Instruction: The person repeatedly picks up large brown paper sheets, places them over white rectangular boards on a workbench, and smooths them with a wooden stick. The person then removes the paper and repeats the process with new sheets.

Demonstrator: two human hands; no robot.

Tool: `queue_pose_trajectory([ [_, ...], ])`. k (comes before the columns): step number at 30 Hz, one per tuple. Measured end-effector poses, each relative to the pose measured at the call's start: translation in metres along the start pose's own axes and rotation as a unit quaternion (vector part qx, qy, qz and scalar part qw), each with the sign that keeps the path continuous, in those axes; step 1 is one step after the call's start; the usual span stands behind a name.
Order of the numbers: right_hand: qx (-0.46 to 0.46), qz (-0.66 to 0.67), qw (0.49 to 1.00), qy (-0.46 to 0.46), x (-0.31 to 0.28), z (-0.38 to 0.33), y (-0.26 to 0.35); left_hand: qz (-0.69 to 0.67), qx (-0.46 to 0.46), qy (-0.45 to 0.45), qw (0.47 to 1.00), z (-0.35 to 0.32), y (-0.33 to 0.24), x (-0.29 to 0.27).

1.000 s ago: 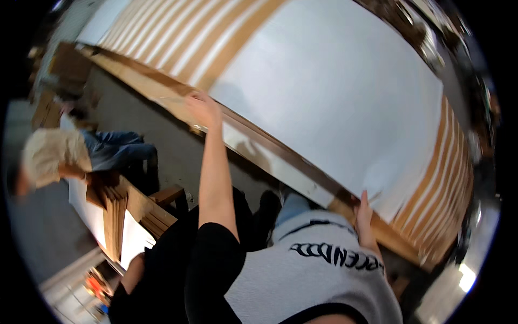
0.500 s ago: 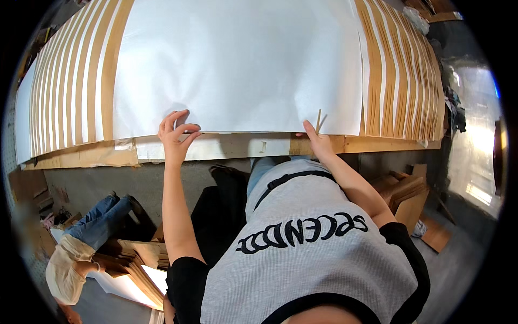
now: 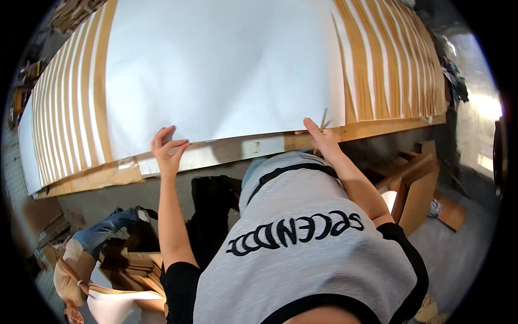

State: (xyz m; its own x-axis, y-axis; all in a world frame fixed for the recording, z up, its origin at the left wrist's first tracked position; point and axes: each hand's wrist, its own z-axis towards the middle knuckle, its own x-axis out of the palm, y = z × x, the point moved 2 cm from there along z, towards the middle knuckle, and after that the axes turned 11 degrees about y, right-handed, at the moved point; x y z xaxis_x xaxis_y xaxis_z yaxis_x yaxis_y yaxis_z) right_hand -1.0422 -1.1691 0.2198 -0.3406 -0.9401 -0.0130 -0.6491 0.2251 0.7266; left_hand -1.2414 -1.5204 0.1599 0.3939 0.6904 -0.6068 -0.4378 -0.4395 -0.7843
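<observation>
A large white sheet (image 3: 221, 70) lies over a fanned row of sheets whose edges show as white and brown stripes. At the sheet's near edge, left of the middle, my left hand (image 3: 168, 151) is closed in a pinch on that edge, thumb against forefinger. My right hand (image 3: 322, 137) grips the same edge near its right corner, thumb on top and the other fingers mostly hidden below. A thin tan stick (image 3: 324, 120) pokes up from between the fingers of my right hand.
Brown-striped sheets fan out left (image 3: 73, 102) and right (image 3: 386, 65) on a wooden-edged table (image 3: 310, 141). Stacked brown boards (image 3: 415, 183) stand at my right. Behind on the left, a person in jeans (image 3: 105, 229) is beside more boards (image 3: 135, 270) and white sheets.
The white sheet has shifted left, its right edge baring more of the brown beneath. Both hands keep their hold on its near edge. The view has turned slightly; the person behind has bent lower.
</observation>
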Motion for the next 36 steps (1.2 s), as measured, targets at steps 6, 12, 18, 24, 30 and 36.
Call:
queue_pose_trajectory([
  [6, -0.057, 0.187, 0.969, -0.147, -0.076, -0.006, -0.024, 0.036, -0.039, 0.014, 0.998, 0.002, -0.009, 0.001],
  [12, -0.119, 0.011, 0.962, -0.245, -0.09, 0.015, -0.051, 0.035, -0.047, 0.024, 0.998, 0.003, -0.01, 0.001],
  [18, -0.095, -0.125, 0.946, -0.283, -0.088, 0.02, -0.054, 0.0, -0.071, 0.049, 0.996, 0.002, -0.014, 0.002],
  [24, -0.099, 0.044, 0.968, -0.228, -0.1, 0.011, -0.069, -0.022, -0.055, 0.045, 0.997, 0.005, -0.01, 0.005],
  [30, -0.12, -0.143, 0.884, -0.428, -0.121, -0.037, -0.038, -0.02, -0.051, 0.068, 0.996, 0.003, -0.003, 0.002],
  [36, 0.061, -0.499, 0.855, -0.129, -0.135, -0.033, -0.103, -0.007, -0.059, 0.094, 0.994, 0.005, -0.001, 0.004],
])
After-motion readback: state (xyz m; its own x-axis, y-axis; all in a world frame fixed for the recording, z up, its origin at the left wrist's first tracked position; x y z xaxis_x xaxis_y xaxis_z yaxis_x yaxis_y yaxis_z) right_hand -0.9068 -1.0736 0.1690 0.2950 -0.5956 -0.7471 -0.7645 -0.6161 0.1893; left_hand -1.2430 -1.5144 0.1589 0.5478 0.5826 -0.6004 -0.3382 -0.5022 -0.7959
